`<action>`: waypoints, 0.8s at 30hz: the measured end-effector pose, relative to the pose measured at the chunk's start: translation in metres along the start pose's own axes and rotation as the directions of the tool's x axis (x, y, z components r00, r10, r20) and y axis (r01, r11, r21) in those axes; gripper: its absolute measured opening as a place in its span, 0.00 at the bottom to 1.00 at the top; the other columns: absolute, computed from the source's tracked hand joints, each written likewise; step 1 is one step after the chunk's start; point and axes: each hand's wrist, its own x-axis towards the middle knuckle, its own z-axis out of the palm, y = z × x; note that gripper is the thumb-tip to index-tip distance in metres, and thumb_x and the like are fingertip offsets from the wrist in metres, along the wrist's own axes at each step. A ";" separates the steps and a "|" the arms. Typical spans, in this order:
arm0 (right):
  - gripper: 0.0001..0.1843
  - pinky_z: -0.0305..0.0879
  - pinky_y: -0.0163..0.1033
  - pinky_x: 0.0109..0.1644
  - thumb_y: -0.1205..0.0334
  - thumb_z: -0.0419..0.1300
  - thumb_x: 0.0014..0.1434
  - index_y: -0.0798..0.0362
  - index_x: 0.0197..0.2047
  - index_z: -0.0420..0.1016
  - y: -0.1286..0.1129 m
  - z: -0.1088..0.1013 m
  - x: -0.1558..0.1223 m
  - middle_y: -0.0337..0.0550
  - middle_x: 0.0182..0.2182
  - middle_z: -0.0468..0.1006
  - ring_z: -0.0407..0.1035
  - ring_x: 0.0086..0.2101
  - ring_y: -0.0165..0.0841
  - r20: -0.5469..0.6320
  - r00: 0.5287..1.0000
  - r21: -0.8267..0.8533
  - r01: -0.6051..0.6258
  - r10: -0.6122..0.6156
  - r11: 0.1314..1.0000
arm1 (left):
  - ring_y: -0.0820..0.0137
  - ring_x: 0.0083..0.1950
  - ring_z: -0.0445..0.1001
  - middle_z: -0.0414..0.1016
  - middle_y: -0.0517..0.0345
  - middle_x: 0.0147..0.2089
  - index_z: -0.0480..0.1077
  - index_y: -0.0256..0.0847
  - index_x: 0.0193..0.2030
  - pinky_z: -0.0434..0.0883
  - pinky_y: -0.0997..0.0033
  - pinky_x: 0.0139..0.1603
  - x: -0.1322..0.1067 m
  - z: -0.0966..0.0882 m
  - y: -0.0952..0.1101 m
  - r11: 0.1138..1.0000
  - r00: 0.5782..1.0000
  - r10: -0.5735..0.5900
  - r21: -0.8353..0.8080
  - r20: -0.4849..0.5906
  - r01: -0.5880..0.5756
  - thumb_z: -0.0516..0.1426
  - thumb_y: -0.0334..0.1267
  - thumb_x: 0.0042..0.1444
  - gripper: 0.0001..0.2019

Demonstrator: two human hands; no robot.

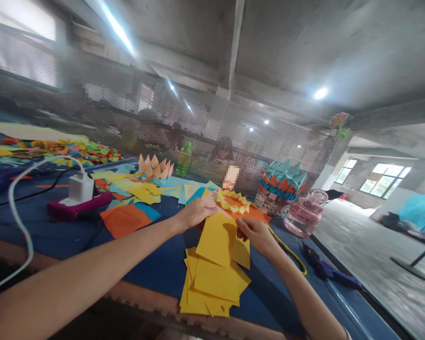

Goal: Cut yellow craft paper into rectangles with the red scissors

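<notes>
My left hand is closed on the upper left part of a yellow sheet of paper. My right hand pinches at the sheet's right edge, thumb against fingers. Below the held sheet, several yellow paper sheets lie in a loose, fanned stack near the table's front edge. Just beyond my hands sits a ring of folded yellow paper points, on top of orange paper. Part of the held sheet's upper edge is hidden by my fingers.
On the blue table, a purple power strip with a white charger stands left. A paper basket, a pink water jar and a blue glue gun are at right. A green bottle stands behind.
</notes>
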 end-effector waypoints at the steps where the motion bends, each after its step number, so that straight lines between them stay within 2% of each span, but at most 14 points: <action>1: 0.23 0.61 0.32 0.26 0.44 0.50 0.58 0.55 0.25 0.68 -0.001 0.000 0.000 0.41 0.20 0.74 0.66 0.22 0.28 0.000 1.000 -0.015 -0.002 0.002 1.000 | 0.72 0.13 0.64 0.69 0.57 0.13 0.72 0.37 0.15 0.59 0.75 0.15 -0.001 0.000 0.001 0.998 1.000 -0.022 0.053 -0.009 0.022 0.59 0.45 0.46 0.16; 4: 0.19 0.60 0.32 0.26 0.47 0.55 0.56 0.55 0.26 0.70 -0.004 -0.001 -0.001 0.41 0.21 0.75 0.66 0.22 0.29 -0.018 1.000 -0.087 -0.009 0.007 0.996 | 0.70 0.14 0.66 0.68 0.57 0.13 0.70 0.37 0.15 0.61 0.74 0.16 -0.002 0.001 0.004 0.994 0.998 -0.057 0.095 -0.010 0.058 0.56 0.45 0.48 0.17; 10: 0.15 0.59 0.33 0.26 0.51 0.55 0.56 0.53 0.24 0.67 0.003 -0.004 0.000 0.41 0.21 0.74 0.67 0.23 0.31 -0.090 0.995 -0.195 0.012 -0.030 0.981 | 0.68 0.16 0.68 0.69 0.55 0.15 0.69 0.37 0.15 0.64 0.72 0.19 0.000 0.000 0.006 0.986 0.995 -0.099 0.129 -0.029 0.102 0.55 0.44 0.47 0.16; 12: 0.15 0.60 0.34 0.27 0.51 0.54 0.56 0.52 0.25 0.66 0.006 -0.006 0.001 0.40 0.21 0.73 0.67 0.23 0.31 -0.146 0.989 -0.123 0.013 -0.031 0.992 | 0.70 0.16 0.67 0.69 0.56 0.14 0.68 0.37 0.15 0.63 0.73 0.19 -0.001 0.001 0.007 0.983 0.994 -0.111 0.150 0.010 0.108 0.55 0.40 0.46 0.13; 17: 0.16 0.64 0.34 0.27 0.46 0.56 0.53 0.52 0.31 0.65 0.007 -0.010 0.003 0.37 0.22 0.70 0.65 0.23 0.29 -0.217 0.976 0.184 0.040 0.001 0.982 | 0.73 0.15 0.65 0.68 0.58 0.15 0.69 0.37 0.15 0.60 0.76 0.18 -0.005 0.000 0.005 0.953 0.965 -0.159 0.287 0.208 0.096 0.55 0.33 0.39 0.06; 21: 0.19 0.60 0.32 0.25 0.44 0.59 0.50 0.52 0.32 0.66 0.004 -0.008 0.004 0.34 0.20 0.68 0.63 0.21 0.27 -0.221 0.974 0.295 0.025 0.043 0.955 | 0.72 0.18 0.66 0.71 0.56 0.18 0.72 0.36 0.17 0.60 0.76 0.18 -0.003 -0.006 0.002 0.920 0.943 -0.113 0.393 0.312 -0.020 0.60 0.34 0.36 0.03; 24: 0.22 0.57 0.32 0.23 0.41 0.60 0.47 0.53 0.31 0.66 0.003 -0.006 0.004 0.33 0.18 0.67 0.62 0.19 0.26 -0.207 0.976 0.323 -0.001 0.072 0.946 | 0.71 0.22 0.69 0.75 0.56 0.24 0.77 0.38 0.25 0.62 0.77 0.21 -0.002 -0.014 0.006 0.929 0.909 -0.038 0.351 0.415 -0.121 0.62 0.34 0.36 0.06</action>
